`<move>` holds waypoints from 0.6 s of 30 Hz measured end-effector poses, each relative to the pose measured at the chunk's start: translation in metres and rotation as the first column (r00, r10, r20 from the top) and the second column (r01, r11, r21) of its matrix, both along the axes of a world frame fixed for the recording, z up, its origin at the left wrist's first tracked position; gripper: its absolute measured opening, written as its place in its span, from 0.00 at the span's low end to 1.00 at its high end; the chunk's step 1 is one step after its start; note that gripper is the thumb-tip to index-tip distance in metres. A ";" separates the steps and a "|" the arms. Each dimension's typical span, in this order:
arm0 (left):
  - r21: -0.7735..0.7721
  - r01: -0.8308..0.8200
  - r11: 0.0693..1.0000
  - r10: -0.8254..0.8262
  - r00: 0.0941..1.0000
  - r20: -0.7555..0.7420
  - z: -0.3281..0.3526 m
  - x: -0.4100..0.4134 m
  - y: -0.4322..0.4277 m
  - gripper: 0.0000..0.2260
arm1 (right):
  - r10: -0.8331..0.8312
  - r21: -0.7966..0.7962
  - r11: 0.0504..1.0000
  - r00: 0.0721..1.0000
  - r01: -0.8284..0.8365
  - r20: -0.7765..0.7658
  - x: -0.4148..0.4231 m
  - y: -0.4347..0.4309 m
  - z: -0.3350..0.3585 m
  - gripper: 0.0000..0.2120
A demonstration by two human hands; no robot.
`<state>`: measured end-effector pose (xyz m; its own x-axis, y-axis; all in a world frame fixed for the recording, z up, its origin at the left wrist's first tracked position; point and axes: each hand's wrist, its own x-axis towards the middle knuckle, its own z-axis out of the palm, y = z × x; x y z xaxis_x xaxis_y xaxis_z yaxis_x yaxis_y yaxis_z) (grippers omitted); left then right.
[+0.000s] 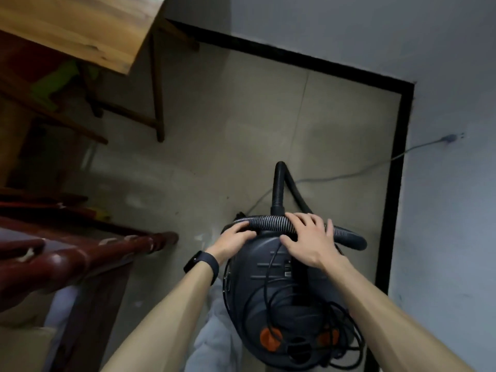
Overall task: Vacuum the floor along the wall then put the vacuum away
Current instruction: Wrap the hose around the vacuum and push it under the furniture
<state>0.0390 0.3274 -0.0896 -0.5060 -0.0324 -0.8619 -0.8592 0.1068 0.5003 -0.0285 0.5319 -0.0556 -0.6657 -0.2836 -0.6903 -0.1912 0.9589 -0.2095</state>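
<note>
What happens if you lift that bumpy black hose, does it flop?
Probably floppy: the hose curves across the vacuum and loops tightly beyond it. Its ribs suggest it may spring back, which may be why the left hand and right hand hold it down.

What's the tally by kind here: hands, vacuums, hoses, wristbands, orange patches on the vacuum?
Hands: 2 (left hand, right hand)
vacuum: 1
hose: 1
wristband: 1
orange patches: 2
Total: 7
</note>
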 end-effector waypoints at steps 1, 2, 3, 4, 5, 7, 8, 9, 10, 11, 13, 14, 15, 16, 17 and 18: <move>0.004 0.045 0.999 -0.045 0.999 -0.012 -0.003 0.000 0.004 0.24 | 0.006 0.020 1.000 0.999 -0.007 0.033 -0.006 0.003 -0.001 0.30; -0.006 0.066 0.998 -0.066 0.997 -0.030 -0.006 0.000 0.008 0.24 | -0.010 0.027 1.000 0.997 0.008 0.070 -0.011 0.006 -0.003 0.31; -0.022 0.061 0.998 -0.062 0.997 -0.037 -0.006 0.000 0.012 0.25 | -0.043 0.024 0.999 0.994 0.040 0.104 -0.016 0.010 -0.006 0.31; -0.047 0.041 0.998 -0.043 0.999 -0.031 -0.006 0.000 0.014 0.26 | -0.078 0.018 0.997 0.989 0.076 0.126 -0.020 0.013 -0.009 0.30; -0.079 0.026 0.997 -0.028 0.999 -0.026 -0.006 0.000 0.016 0.27 | -0.110 0.008 0.994 0.984 0.110 0.140 -0.023 0.016 -0.012 0.29; -0.165 0.073 0.984 -0.083 0.995 -0.054 -0.005 0.000 0.019 0.31 | -0.156 -0.019 0.987 0.975 0.161 0.159 -0.024 0.020 -0.015 0.25; -0.232 0.150 0.961 -0.173 0.981 -0.083 -0.003 -0.001 0.020 0.33 | -0.176 -0.036 0.982 0.970 0.185 0.170 -0.024 0.021 -0.016 0.24; -0.318 0.241 0.917 -0.287 0.952 -0.105 -0.001 -0.004 0.021 0.35 | -0.196 -0.052 0.977 0.964 0.208 0.182 -0.024 0.021 -0.015 0.24; -0.414 0.323 0.851 -0.401 0.909 -0.116 0.000 -0.009 0.020 0.37 | -0.212 -0.068 0.971 0.959 0.228 0.190 -0.025 0.021 -0.015 0.25; -0.505 0.385 0.772 -0.505 0.854 -0.122 0.000 -0.017 0.020 0.39 | -0.223 -0.084 0.967 0.956 0.242 0.191 -0.025 0.021 -0.014 0.26; -0.619 0.475 0.625 -0.671 0.732 -0.117 -0.004 -0.031 0.021 0.41 | -0.227 -0.130 0.959 0.956 0.253 0.185 -0.027 0.021 -0.014 0.27; -0.634 0.519 0.573 -0.731 0.674 -0.109 -0.008 -0.038 0.024 0.40 | -0.217 -0.159 0.956 0.959 0.247 0.183 -0.027 0.023 -0.015 0.27; -0.629 0.561 0.539 -0.773 0.626 -0.104 -0.011 -0.043 0.029 0.37 | -0.202 -0.186 0.954 0.963 0.234 0.176 -0.025 0.024 -0.017 0.28; -0.610 0.591 0.528 -0.791 0.604 -0.101 -0.013 -0.046 0.033 0.33 | -0.184 -0.199 0.956 0.970 0.214 0.159 -0.023 0.026 -0.020 0.28; -0.586 0.598 0.546 -0.781 0.617 -0.099 -0.013 -0.049 0.038 0.29 | -0.161 -0.187 0.965 0.978 0.184 0.130 -0.022 0.028 -0.023 0.27; -0.566 0.593 0.573 -0.756 0.648 -0.087 -0.014 -0.051 0.040 0.26 | -0.138 -0.156 0.976 0.985 0.152 0.101 -0.020 0.029 -0.027 0.25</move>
<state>-0.0122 0.3679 -0.1039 -0.7591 0.0925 -0.6444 -0.2548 0.8687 0.4247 -0.0489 0.5608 -0.0823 -0.6457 -0.3016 -0.7015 -0.0263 0.9269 -0.3744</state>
